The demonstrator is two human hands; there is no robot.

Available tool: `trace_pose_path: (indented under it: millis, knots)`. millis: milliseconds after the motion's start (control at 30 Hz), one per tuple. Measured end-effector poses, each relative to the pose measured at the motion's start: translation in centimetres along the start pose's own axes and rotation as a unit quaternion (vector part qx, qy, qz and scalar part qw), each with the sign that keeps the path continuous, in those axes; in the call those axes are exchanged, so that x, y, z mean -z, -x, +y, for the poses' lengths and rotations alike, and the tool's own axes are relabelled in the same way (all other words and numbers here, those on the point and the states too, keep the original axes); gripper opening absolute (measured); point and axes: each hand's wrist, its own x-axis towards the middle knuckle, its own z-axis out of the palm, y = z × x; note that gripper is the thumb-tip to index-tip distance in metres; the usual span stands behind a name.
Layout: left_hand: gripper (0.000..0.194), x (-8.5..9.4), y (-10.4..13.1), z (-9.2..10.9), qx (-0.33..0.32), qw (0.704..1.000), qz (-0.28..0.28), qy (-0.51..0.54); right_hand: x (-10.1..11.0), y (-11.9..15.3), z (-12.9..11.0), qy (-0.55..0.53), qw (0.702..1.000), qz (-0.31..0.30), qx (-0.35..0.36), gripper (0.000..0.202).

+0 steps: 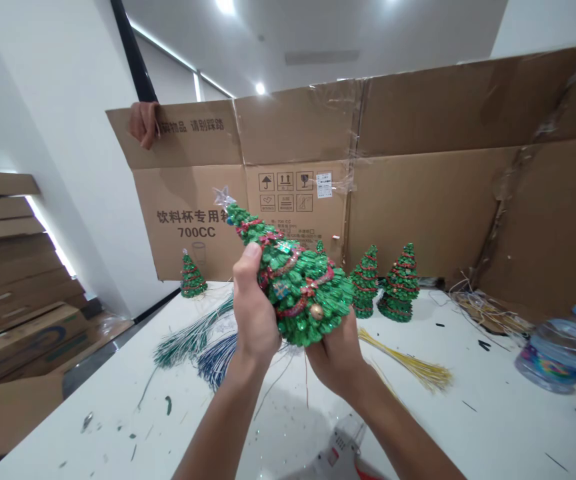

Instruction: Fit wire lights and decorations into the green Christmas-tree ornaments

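Note:
A small green artificial Christmas tree (298, 280), trimmed with red garlands, glittery ornaments and a clear star at its tip, is held tilted above the table, its top leaning to the left. My left hand (255, 307) wraps around its middle, thumb on the near side. Under the wide base, my right hand (335, 357) grips the tree from below; most of those fingers are hidden. Bundles of green wire strands (193, 333) and blue wire strands (218, 357) lie beneath my left hand. Yellow strands (408, 360) lie right of my right hand.
On the white table (208, 433) stand more trees: one at left (192, 275) and others at right (399, 283). A cardboard screen (428, 200) rises behind. A water bottle (563, 350) is at far right. Scraps and a grey device (335, 453) lie nearer.

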Motion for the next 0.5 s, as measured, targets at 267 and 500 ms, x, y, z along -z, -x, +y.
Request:
trace_pose_path:
  millis: [267, 500]
  knots:
    - [0.043, -0.4, -0.4, 0.6, -0.009, 0.999, 0.022, 0.038, -0.8, -1.5, -3.0, -0.176, 0.953, 0.042, -0.244, 0.01]
    - [0.04, -0.3, 0.9, -0.8, -0.046, 0.999, 0.001, -0.022, 0.6, -0.6, -1.6, -0.198, 0.955, 0.045, -0.216, 0.04]
